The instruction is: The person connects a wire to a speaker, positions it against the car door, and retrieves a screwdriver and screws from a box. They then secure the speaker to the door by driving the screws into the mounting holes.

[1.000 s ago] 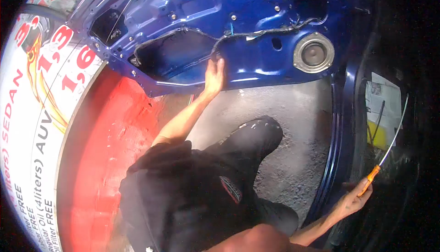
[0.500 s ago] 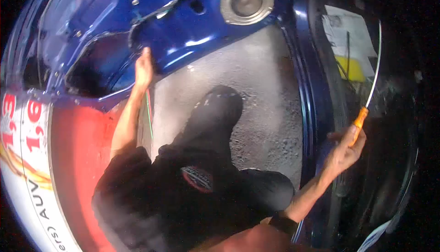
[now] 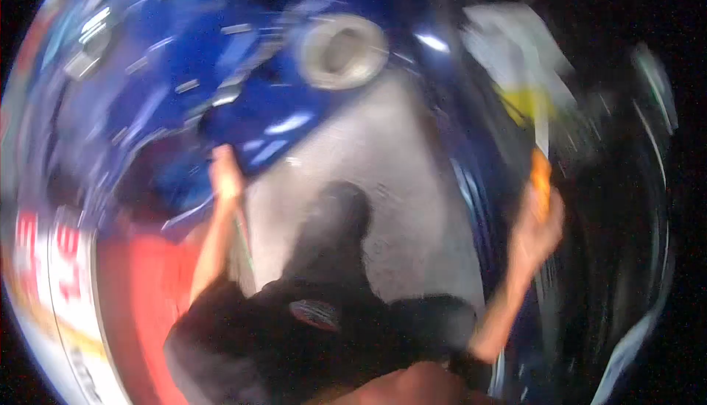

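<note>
My right hand [image 3: 537,232] is closed around the orange handle of a long-shafted screwdriver [image 3: 542,180], which points upward on the right with its shaft blurred. On the left, my left hand [image 3: 227,177] is at the lower edge of a blue car door [image 3: 309,107], and its fingers look wrapped on that edge. The door's inner side is bare metal without a trim panel, with a round speaker [image 3: 344,51] in it. Motion smears the whole view, so finger detail is poor.
Grey rough ground [image 3: 412,258] lies between the door and the car body. White paper [image 3: 515,40] and a yellow item [image 3: 526,103] rest inside the dark car at right. A red surface [image 3: 140,294] and a printed white panel [image 3: 74,280] stand at left.
The view has swung, so the door and speaker appear lower and further left. My right hand, still with the screwdriver, shows slightly further left. My left hand stays at the door edge.
</note>
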